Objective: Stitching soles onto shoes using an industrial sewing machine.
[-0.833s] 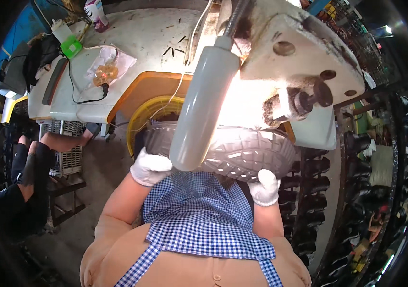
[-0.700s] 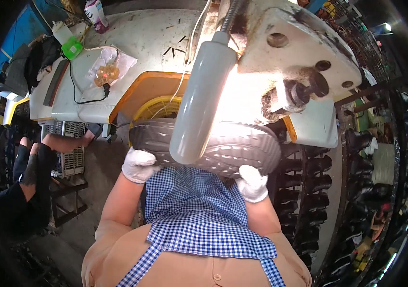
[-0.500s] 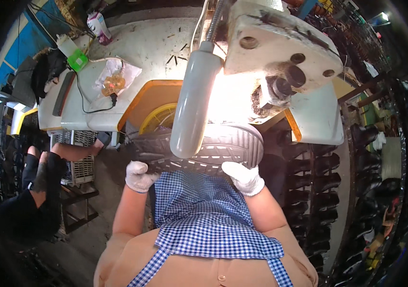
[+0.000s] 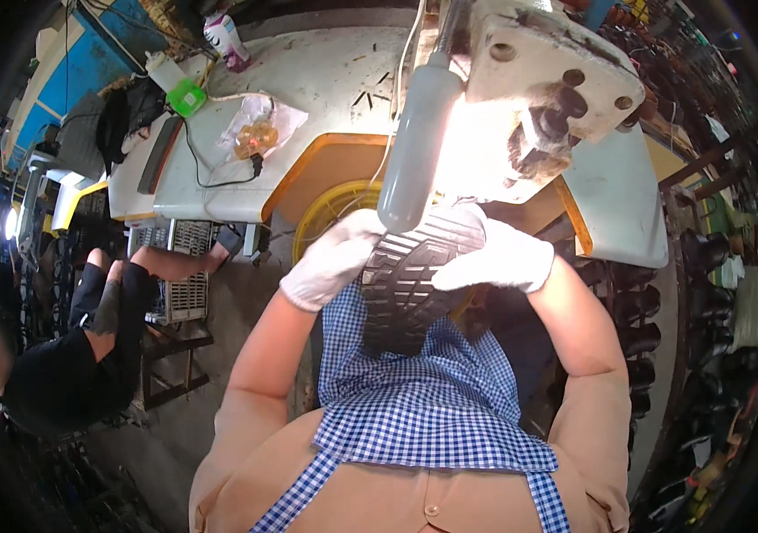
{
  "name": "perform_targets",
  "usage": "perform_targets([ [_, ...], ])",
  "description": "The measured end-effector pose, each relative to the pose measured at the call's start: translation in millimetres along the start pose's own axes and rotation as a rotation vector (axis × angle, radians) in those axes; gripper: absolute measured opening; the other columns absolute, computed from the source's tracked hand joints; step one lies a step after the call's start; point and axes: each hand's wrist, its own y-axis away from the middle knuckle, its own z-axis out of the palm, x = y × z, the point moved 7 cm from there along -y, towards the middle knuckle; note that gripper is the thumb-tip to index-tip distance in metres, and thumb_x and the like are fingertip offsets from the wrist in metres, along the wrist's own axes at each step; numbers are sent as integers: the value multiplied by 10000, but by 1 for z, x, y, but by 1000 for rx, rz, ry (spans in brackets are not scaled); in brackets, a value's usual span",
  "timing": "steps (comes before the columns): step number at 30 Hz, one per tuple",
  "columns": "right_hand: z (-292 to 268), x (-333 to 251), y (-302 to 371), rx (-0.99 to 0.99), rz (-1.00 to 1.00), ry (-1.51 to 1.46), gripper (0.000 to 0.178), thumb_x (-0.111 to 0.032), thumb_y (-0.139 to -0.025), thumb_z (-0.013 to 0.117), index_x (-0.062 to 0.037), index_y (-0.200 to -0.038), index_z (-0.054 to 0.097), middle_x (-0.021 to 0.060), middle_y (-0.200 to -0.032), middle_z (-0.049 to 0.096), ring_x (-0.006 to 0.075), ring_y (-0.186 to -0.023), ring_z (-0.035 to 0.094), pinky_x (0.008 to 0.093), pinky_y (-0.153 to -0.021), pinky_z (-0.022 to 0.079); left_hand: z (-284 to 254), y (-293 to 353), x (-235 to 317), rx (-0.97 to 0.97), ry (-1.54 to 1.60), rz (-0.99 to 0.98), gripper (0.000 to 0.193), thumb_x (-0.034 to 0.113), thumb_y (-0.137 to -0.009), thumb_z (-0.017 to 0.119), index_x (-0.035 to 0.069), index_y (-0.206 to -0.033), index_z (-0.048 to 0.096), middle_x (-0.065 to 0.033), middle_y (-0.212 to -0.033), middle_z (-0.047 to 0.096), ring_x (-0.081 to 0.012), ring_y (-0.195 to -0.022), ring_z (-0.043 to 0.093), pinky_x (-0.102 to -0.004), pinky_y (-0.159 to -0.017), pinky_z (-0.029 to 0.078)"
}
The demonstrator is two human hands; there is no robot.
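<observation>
A black shoe (image 4: pixel 406 293) is tilted with its ridged sole facing me, one end toward the machine and the other down over my checked apron. My left hand (image 4: pixel 333 259), in a white glove, is closed on its left side. My right hand (image 4: pixel 496 258), gloved alike, grips the right side with the thumb lying across the tread. The far end of the shoe is under the white machine head (image 4: pixel 530 80), in the bright glow of a grey tubular lamp (image 4: pixel 416 147). The shoe's upper and most fingertips are hidden.
On the pale worktable (image 4: pixel 326 89) are a green-liquid bottle (image 4: pixel 185 96), a pink-and-white bottle (image 4: pixel 226 43) and a plastic bag (image 4: pixel 263 129). A yellow basket (image 4: pixel 317 213) stands below. Racks of dark shoes (image 4: pixel 708 311) line the right; another person (image 4: pixel 68 382) is at left.
The shoe has turned from lying crosswise to pointing away from me. Both hands have moved up and farther forward along its sides, toward the machine.
</observation>
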Motion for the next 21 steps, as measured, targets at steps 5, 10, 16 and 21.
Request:
perform_targets([
  [5,-15,9,10,243,-22,234,638,-160,-875,758,23,-1430,502,140,-1375,613,191,-1253,574,334,-1064,456,30,-16,1,159,-121,-85,488,161,-943,625,-51,-1369,519,-127,-1311,608,-195,-1211,564,-335,-1070,432],
  [10,5,20,55,1012,-509,572,594,-293,-912,705,44,-1368,526,234,-1304,584,323,-1181,599,413,-1016,479,38,-5,-2,297,-294,71,413,173,-995,574,-29,-1353,537,-111,-1281,620,-175,-1188,568,-327,-1056,439],
  [16,-8,53,72,959,-353,404,448,-139,-833,810,54,-1182,606,172,-1058,694,245,-876,692,339,-801,562,39,-1,-34,384,-164,78,398,239,-1032,545,0,-1350,526,-114,-1255,616,-174,-1156,578,-334,-1017,461],
  [21,-17,-24,67,663,-428,1181,584,-238,-812,817,6,-1288,585,214,-1144,677,368,-1016,691,409,-897,555,38,-14,-26,296,-656,-76,509,406,-1020,537,55,-1385,477,-172,-1268,589,-262,-1178,583,-380,-1011,464],
])
